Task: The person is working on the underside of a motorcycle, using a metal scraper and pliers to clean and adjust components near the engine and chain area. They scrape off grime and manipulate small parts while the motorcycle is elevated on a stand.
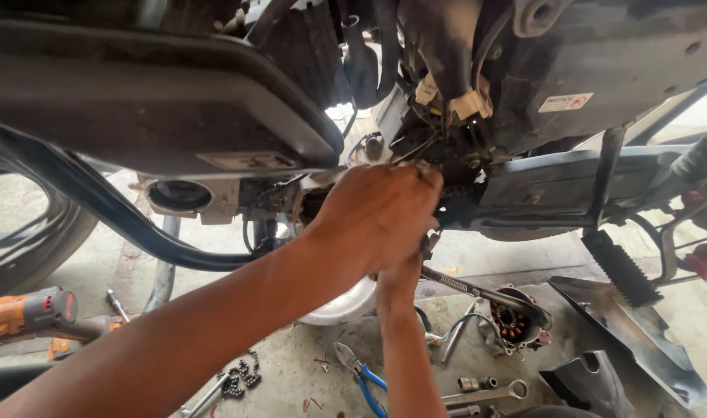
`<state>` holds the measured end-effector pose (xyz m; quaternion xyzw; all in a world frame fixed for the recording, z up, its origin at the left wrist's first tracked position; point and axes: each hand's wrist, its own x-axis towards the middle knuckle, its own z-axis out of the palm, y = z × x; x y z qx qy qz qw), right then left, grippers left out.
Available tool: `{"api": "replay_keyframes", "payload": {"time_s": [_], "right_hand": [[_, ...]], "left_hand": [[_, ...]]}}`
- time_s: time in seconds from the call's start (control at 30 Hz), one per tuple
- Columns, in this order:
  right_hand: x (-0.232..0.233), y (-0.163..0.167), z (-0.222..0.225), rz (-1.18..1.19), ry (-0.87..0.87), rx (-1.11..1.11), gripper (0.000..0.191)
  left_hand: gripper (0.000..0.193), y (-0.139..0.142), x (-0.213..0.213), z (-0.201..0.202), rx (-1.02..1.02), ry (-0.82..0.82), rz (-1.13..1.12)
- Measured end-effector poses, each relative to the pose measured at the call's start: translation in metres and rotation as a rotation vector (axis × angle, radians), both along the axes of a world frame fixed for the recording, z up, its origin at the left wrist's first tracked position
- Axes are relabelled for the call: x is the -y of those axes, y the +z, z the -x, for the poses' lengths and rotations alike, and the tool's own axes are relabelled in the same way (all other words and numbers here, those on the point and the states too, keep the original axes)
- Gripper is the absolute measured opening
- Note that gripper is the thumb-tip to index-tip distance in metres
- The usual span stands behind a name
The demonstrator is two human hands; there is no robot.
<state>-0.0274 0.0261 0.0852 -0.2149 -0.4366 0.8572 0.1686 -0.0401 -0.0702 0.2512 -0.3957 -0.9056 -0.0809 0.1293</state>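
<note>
Concrete floor [291, 371] beneath the motorcycle: my left hand [376, 217] grips the engine [454, 197]; my right hand [404, 282], below, clasps a wrench [477, 292].

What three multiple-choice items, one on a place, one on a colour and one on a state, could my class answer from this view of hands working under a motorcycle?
1. Where does the cordless drill lie?
A. on the floor at the left edge
B. on the footrest at the right
C. in the white bowl

2. What colour are the handles of the pliers on the floor?
A. red
B. blue
C. yellow

3. What is the state of the left hand?
A. resting flat on the floor
B. holding the drill
C. raised to the engine area, fingers curled on a part

Answers:
1 A: its orange and grey body sits on the concrete at the far left.
2 B: the two handles by the right forearm are blue.
3 C: the hand is closed against the dark engine parts, above the right hand near the ratchet wrench.
</note>
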Motion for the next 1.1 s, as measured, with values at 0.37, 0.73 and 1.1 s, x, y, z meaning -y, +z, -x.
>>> {"api": "replay_keyframes", "payload": {"time_s": [0.37, 0.73, 1.1], "right_hand": [[-0.012, -0.032, 0.035, -0.167, 0.083, 0.064, 0.031], [-0.011, -0.029, 0.028, -0.231, 0.134, -0.003, 0.033], [-0.014, -0.048, 0.046, -0.202, 0.091, -0.116, 0.036]], "left_hand": [[0.037, -0.068, 0.054, 0.044, -0.332, 0.218, -0.103], [0.023, -0.083, 0.049, 0.061, -0.084, 0.126, -0.348], [0.025, -0.088, 0.049, 0.064, -0.02, 0.135, -0.449]]}}
